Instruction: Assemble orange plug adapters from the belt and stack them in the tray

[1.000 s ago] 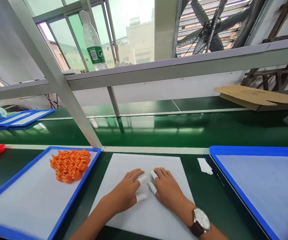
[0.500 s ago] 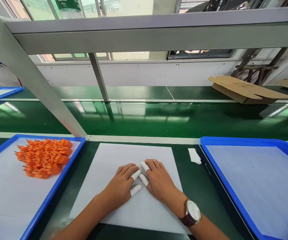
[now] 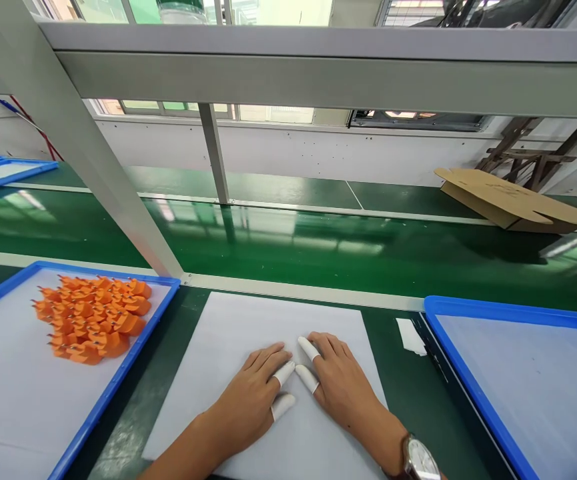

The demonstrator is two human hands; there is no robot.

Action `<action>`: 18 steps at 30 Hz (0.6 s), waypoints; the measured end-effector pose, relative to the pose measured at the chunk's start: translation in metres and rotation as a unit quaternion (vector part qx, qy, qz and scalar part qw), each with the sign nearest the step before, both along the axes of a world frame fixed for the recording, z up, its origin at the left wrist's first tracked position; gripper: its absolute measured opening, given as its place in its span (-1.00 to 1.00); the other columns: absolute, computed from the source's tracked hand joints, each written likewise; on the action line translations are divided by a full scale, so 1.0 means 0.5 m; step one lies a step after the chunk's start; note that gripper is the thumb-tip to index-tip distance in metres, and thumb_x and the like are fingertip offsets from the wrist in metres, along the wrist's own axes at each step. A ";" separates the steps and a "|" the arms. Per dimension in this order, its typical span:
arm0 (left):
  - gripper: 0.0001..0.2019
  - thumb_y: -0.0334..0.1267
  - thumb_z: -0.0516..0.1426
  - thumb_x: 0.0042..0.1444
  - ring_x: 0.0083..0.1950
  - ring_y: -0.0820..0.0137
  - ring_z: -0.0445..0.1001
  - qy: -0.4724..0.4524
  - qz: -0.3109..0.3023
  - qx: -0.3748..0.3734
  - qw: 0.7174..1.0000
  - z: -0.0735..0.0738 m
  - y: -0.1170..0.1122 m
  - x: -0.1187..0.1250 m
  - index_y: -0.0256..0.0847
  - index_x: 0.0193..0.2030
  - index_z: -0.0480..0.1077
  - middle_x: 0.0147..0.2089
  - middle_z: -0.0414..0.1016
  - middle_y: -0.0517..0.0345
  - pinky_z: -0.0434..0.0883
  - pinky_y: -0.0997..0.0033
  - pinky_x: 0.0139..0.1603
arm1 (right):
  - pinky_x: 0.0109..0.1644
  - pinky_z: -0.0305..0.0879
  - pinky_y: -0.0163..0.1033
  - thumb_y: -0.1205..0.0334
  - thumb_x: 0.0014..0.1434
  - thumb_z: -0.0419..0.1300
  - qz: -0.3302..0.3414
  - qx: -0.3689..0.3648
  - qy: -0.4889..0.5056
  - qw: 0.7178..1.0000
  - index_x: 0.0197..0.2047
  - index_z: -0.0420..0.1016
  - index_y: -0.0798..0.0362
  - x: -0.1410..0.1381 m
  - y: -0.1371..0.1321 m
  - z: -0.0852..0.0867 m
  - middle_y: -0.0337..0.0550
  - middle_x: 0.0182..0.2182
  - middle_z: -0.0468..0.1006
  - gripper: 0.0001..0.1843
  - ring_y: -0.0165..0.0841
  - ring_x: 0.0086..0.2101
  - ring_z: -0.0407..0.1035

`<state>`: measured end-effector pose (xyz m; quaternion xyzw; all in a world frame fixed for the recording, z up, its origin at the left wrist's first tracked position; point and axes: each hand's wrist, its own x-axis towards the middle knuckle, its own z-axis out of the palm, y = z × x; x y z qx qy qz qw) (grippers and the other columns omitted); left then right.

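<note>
At the far left we are seeing a blue tray [image 3: 113, 387] lined in white, lying on the green tabletop [image 3: 408, 393], with a heap of small orange parts [image 3: 93, 319] sitting toward its far corner. Just beside it, a white sheet [image 3: 228, 333] is lying flat in front of us.

Our left hand [image 3: 251, 390] is resting palm down on that sheet, its grip loose and flat, fingers lying together and pinching nothing (white finger cots [image 3: 284, 373] are covering the thumb and forefinger tips). Our right hand [image 3: 341, 387] is lying just beside it on the same sheet, likewise flat and holding nothing, with cots on two fingertips; the tips of the two hands are almost meeting. A wristwatch [image 3: 421, 460] is showing on the right wrist.

Right of the sheet, a small white scrap [image 3: 411, 335] is lying on the tabletop, and beyond it a second blue tray [image 3: 473, 393] is sitting. Further back on the right, flattened cardboard [image 3: 513, 203] is resting past the green conveyor belt [image 3: 318, 247].
</note>
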<state>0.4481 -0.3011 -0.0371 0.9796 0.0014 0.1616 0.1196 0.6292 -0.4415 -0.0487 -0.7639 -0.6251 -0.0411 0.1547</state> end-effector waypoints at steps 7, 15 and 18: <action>-0.88 -0.34 0.15 0.28 0.41 0.03 0.28 -0.010 -0.002 0.019 1.000 0.007 -0.004 0.000 -0.28 -0.07 0.45 0.27 0.45 -0.11 0.45 -0.07 0.29 | 0.21 0.35 0.12 0.54 0.12 0.19 0.017 0.024 -0.043 0.999 -0.27 0.61 0.11 -0.008 0.000 -0.016 0.12 0.12 0.48 -0.79 0.01 0.15 0.30; -0.87 -0.42 0.11 0.28 0.25 0.07 0.45 -0.086 0.003 0.005 0.996 0.014 -0.013 0.002 -0.21 -0.09 0.45 0.08 0.55 -0.07 0.53 -0.04 0.13 | 0.24 0.36 0.12 0.51 0.18 0.15 0.037 0.072 -0.043 0.996 -0.23 0.62 0.14 -0.019 0.003 -0.025 0.11 0.17 0.46 -0.78 -0.01 0.18 0.29; -0.79 -0.46 0.07 0.27 0.08 0.16 0.53 -0.120 -0.001 -0.022 0.993 0.015 -0.013 0.004 -0.13 -0.07 0.45 -0.07 0.58 0.01 0.55 0.02 0.00 | 0.26 0.34 0.11 0.49 0.22 0.14 0.040 0.067 -0.040 0.996 -0.18 0.61 0.14 -0.020 0.000 -0.018 0.11 0.17 0.46 -0.78 -0.02 0.19 0.28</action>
